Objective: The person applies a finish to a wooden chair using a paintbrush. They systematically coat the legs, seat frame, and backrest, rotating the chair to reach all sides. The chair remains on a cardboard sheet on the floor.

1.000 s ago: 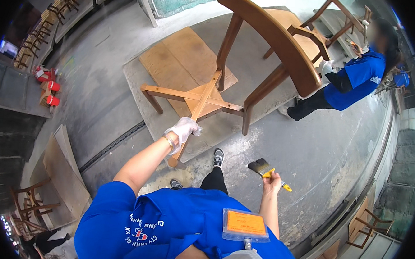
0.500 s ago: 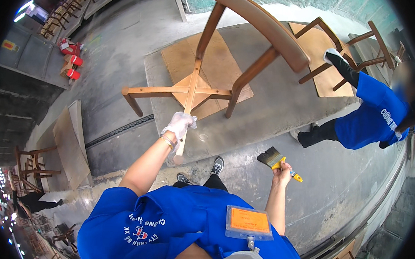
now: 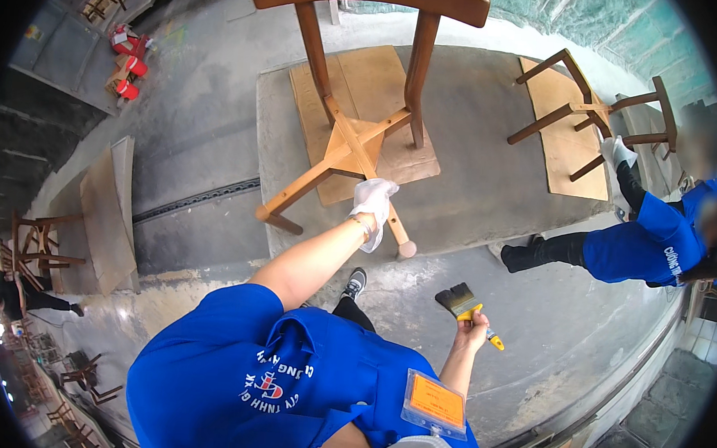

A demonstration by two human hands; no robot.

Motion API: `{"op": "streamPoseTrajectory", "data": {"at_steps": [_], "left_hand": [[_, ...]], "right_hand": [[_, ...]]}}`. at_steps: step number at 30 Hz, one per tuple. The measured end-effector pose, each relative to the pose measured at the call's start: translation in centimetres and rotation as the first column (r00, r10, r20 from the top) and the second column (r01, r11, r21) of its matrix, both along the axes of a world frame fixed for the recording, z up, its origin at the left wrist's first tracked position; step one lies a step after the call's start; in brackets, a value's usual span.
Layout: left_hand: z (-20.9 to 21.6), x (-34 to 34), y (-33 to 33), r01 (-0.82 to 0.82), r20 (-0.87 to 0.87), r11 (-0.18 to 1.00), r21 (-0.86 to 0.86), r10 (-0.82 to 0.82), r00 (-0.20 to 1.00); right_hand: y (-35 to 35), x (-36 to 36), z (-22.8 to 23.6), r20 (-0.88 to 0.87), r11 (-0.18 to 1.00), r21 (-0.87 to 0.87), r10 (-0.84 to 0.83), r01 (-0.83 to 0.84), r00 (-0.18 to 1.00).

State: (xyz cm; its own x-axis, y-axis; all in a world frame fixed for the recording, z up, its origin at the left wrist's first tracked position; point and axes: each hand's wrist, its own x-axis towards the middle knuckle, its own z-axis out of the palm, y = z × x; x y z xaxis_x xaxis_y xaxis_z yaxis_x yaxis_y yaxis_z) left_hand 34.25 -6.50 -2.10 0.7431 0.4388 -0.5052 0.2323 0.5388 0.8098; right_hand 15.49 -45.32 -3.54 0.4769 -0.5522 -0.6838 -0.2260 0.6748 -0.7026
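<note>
A seatless wooden chair frame (image 3: 347,147) stands in front of me, its curved backrest at the far side and its seat rails crossing in an X over a diamond-shaped plate. My left hand (image 3: 374,202), in a white glove, is closed round the near right arm of the X, just short of its rounded end. Bare and low on the right, my right hand (image 3: 472,333) grips a wide paintbrush (image 3: 459,301) with dark bristles and a yellow handle. The brush is held away from the chair, bristles pointing up and left.
The chair is over a cardboard sheet (image 3: 420,164) on a grey low platform (image 3: 480,108). At right, a co-worker in a blue shirt (image 3: 632,247) has a gloved hand on another chair frame (image 3: 574,114). Red containers (image 3: 129,43) and a leaning board (image 3: 106,217) are to the left.
The chair frame has turned anticlockwise, its backrest swinging from the right to the far side. My left hand has moved right with the rail. The right hand with the paintbrush has dropped slightly.
</note>
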Motion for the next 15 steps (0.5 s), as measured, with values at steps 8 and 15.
{"op": "streamPoseTrajectory", "data": {"at_steps": [8, 15], "left_hand": [[6.7, -1.3, 2.8, 0.651, -0.269, 0.646, 0.398, -0.596, 0.756], [13.5, -10.4, 12.7, 0.532, -0.539, -0.108, 0.84, -0.282, 0.794]], "right_hand": [[0.0, 0.1, -0.3, 0.001, 1.0, -0.022, 0.007, -0.007, 1.0], [1.6, 0.9, -0.3, 0.045, 0.999, -0.032, 0.009, -0.007, 0.999]]}}
